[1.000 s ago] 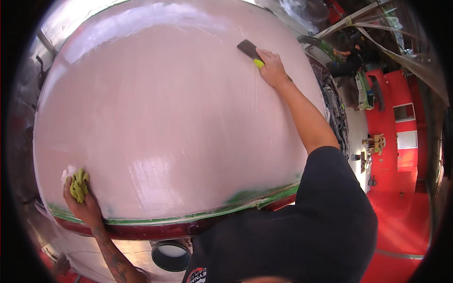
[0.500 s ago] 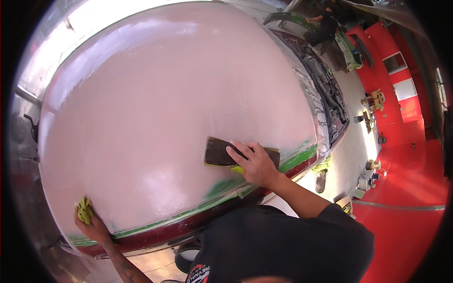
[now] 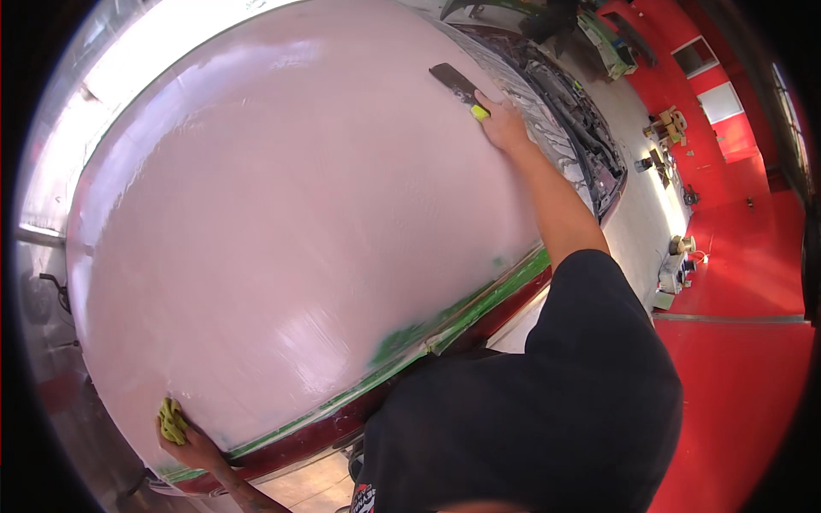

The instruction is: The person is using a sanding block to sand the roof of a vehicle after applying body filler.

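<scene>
A broad, pale pink car roof (image 3: pixel 282 197) with a wet sheen fills most of the view. Toward its far right edge, my right hand (image 3: pixel 506 124) is closed around a long dark sanding block (image 3: pixel 451 79) lying against the surface. A bit of yellow-green material (image 3: pixel 479 113) shows beside my fingers on the block. At the near left corner, my left hand (image 3: pixel 198 449) rests on the panel, gripping a crumpled yellow-green cloth (image 3: pixel 172 421). Green patches (image 3: pixel 402 342) show through along the near edge, above a dark red side strip (image 3: pixel 325 432).
Right of the roof lies a crinkled silvery covering (image 3: pixel 547 128), then the exposed engine bay (image 3: pixel 590 128). A red wall (image 3: pixel 744 248) and small items on the floor (image 3: pixel 676 256) are beyond. Part of a person in dark clothes (image 3: pixel 552 21) appears at the far right.
My right hand has carried the sanding block away from the near edge to the far right of the roof, arm extended. The view has shifted; my left hand still holds the cloth.
</scene>
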A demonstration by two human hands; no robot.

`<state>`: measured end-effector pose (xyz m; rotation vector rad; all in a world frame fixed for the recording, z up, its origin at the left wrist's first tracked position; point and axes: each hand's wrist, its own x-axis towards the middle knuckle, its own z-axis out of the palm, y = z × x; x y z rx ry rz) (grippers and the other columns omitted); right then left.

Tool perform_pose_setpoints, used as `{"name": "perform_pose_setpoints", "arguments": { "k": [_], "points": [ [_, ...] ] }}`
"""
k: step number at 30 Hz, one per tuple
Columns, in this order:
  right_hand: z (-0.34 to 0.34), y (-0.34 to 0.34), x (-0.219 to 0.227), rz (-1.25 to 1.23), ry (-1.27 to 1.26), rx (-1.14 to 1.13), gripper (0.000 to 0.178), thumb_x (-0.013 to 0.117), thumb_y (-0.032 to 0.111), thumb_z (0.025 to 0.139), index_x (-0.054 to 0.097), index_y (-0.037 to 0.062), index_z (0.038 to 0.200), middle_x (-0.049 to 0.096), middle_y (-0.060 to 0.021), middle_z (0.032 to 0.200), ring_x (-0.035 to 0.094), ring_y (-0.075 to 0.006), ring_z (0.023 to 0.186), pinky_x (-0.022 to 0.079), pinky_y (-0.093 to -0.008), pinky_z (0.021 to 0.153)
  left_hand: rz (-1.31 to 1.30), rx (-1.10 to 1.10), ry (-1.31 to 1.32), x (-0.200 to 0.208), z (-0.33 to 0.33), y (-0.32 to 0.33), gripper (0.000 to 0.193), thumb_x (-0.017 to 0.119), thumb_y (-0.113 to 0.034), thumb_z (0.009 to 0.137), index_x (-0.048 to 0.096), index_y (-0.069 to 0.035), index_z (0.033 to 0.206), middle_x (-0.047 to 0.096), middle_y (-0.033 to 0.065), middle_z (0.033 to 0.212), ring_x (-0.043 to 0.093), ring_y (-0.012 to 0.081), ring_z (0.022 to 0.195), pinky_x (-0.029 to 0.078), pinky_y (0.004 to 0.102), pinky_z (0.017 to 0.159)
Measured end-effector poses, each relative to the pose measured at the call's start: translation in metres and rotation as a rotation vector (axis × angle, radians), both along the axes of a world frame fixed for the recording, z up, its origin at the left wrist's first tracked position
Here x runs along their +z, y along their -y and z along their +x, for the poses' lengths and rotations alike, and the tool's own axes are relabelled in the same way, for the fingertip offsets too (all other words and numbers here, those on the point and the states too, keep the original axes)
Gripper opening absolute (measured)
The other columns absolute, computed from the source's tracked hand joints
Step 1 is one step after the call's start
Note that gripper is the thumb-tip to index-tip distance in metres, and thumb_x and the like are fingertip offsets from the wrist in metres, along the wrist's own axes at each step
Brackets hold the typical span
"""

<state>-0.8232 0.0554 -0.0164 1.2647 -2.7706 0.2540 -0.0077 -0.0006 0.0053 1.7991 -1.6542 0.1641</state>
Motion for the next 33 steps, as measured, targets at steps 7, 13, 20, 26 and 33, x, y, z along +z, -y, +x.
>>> {"name": "perform_pose_setpoints", "arguments": {
  "k": [7, 13, 20, 26, 33],
  "points": [
    [0.185, -0.081, 0.029, -0.256, -0.04, 0.238, 0.054, 0.071, 0.02, 0.086, 0.062, 0.0213, 0.139, 0.057, -0.0189, 0.119, 0.053, -0.0373, 0.104, 0.044, -0.0456, 0.093, 0.005, -0.002, 0.045, -0.005, -0.004, 0.007, 0.046, 0.072, -0.031, 0.095, 0.062, 0.001, 0.127, 0.067, 0.0177, 0.121, 0.063, 0.032, 0.114, 0.049, 0.0408, 0.097],
    [0.256, -0.131, 0.039, -0.23, 0.051, 0.54, 0.06, 0.073, 0.018, 0.08, 0.061, 0.0173, 0.14, 0.055, -0.0157, 0.12, 0.053, -0.0335, 0.105, 0.046, -0.0456, 0.091, 0.027, 0.01, -0.024, -0.012, 0.014, 0.005, 0.05, 0.07, -0.032, 0.095, 0.06, 0.002, 0.13, 0.063, 0.0196, 0.126, 0.062, 0.0339, 0.116, 0.049, 0.0415, 0.098],
    [-0.003, -0.073, -0.006, -0.283, -0.117, 0.127, 0.051, 0.065, 0.012, 0.083, 0.064, 0.0127, 0.134, 0.068, -0.0149, 0.113, 0.061, -0.0361, 0.102, 0.049, -0.0439, 0.092, 0.051, -0.007, -0.071, -0.006, -0.002, 0.004, 0.05, 0.071, -0.031, 0.095, 0.059, 0.004, 0.129, 0.062, 0.0205, 0.125, 0.062, 0.0336, 0.115, 0.049, 0.0421, 0.099],
    [0.039, -0.068, -0.01, -0.239, -0.102, 0.084, 0.052, 0.065, 0.014, 0.085, 0.062, 0.0087, 0.136, 0.064, -0.0157, 0.115, 0.058, -0.0372, 0.1, 0.047, -0.0444, 0.092, 0.03, 0.014, -0.024, -0.005, -0.003, 0.005, 0.049, 0.071, -0.029, 0.096, 0.059, 0.004, 0.129, 0.063, 0.0206, 0.125, 0.063, 0.0338, 0.114, 0.05, 0.0425, 0.098],
    [0.194, -0.161, 0.034, -0.224, 0.091, 0.401, 0.068, 0.071, 0.008, 0.075, 0.056, 0.0062, 0.141, 0.055, -0.0156, 0.129, 0.052, -0.0357, 0.108, 0.044, -0.0453, 0.096, 0.031, 0.005, -0.082, -0.007, 0.011, 0.006, 0.05, 0.071, -0.03, 0.096, 0.058, 0.004, 0.13, 0.062, 0.0204, 0.125, 0.063, 0.034, 0.114, 0.05, 0.0421, 0.097]
  ]
}}
